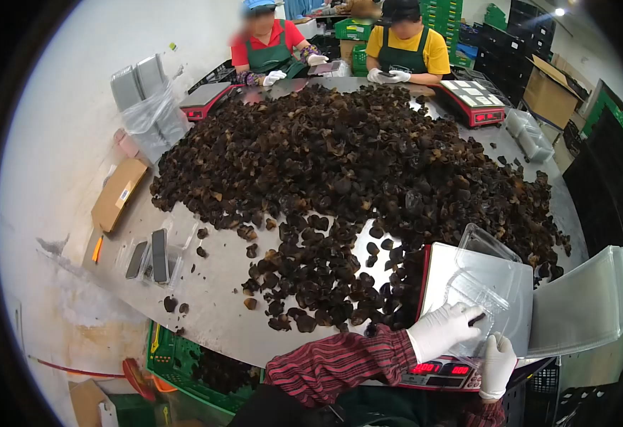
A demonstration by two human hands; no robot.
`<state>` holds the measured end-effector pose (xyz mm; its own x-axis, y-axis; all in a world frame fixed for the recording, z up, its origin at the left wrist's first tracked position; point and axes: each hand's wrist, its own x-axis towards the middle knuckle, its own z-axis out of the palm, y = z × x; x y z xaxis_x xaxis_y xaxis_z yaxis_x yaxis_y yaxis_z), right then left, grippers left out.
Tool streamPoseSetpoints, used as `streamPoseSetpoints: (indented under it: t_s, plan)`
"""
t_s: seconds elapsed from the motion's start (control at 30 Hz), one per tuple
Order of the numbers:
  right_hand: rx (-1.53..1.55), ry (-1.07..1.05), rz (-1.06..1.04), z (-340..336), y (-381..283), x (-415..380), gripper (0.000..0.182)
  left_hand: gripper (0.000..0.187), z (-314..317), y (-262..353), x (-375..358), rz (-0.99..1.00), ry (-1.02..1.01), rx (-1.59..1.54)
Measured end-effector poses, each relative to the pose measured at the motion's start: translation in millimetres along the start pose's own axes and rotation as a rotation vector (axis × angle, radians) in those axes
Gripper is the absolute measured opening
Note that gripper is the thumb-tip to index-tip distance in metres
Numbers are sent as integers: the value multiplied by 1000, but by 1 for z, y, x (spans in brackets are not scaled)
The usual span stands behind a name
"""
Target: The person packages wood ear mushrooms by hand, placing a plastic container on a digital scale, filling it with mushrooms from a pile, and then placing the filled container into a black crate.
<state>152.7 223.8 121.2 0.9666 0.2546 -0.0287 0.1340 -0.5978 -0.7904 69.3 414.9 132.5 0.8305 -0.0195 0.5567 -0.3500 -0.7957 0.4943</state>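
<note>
The left hand [443,329] pinches a dark mushroom piece [476,319] over the clear plastic box [476,295] on the scale [478,285] — the right hand [497,364], just below, grips the box's near edge. Beyond the box spreads the mushroom heap [347,171] — a stack of boxes [587,299] sits right.

Three scales [461,313] – two co-workers [405,43]
</note>
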Motion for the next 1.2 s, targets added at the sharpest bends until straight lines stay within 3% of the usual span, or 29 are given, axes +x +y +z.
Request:
streamPoseSetpoints:
  t_s: [0.1,0.13,0.17,0.2,0.3,0.37,0.4,0.53,0.57,0.67,0.73,0.8,0.83,0.87,0.93,1.1,1.2]
  plan:
    - [37,-32,34,-4,2,5,31,25,-25,8,-2,62,157,-14]
    - [84,-52,74,-7,5,7,31,27,-45,4,-4,-24,17,-94]
    - [80,-56,80,-9,8,8,31,26,-51,-4,-22,-145,4,-36]
    - [77,-33,78,-12,10,11,32,20,-62,-14,-37,-130,208,63]
    - [143,28,130,-19,-11,8,33,16,-87,-67,-105,-413,179,371]
    - [178,189,95,-25,-9,11,29,14,-106,-89,-131,-660,267,333]
    - [189,299,11,-25,0,14,24,11,-112,-99,-140,-728,252,377]
    - [338,343,31,-18,-51,-14,14,26,-110,-118,-139,-790,25,503]
    - [310,337,-120,-12,-55,-21,9,30,-103,-123,-137,-798,-62,534]
    - [-163,198,-732,4,-50,-35,15,25,-84,-139,-138,-817,-64,583]
    - [-262,-7,-931,16,-57,-50,18,24,-87,-136,-138,-842,-40,578]
    - [-317,-236,-1208,30,-66,-59,24,18,-99,-127,-140,-819,130,509]
    - [-328,-420,-1218,39,-80,-64,27,18,-104,-122,-142,-816,130,517]
    - [-305,-334,-1340,59,-72,-72,19,15,-107,-117,-146,-803,218,454]
    - [-245,-454,-1349,91,-53,-84,10,9,-114,-109,-154,-807,330,354]
    - [-89,-629,-1310,157,-21,-127,5,15,-118,-112,-167,-814,338,334]
    - [-109,-732,-1247,181,-17,-148,14,27,-117,-113,-155,-875,140,384]
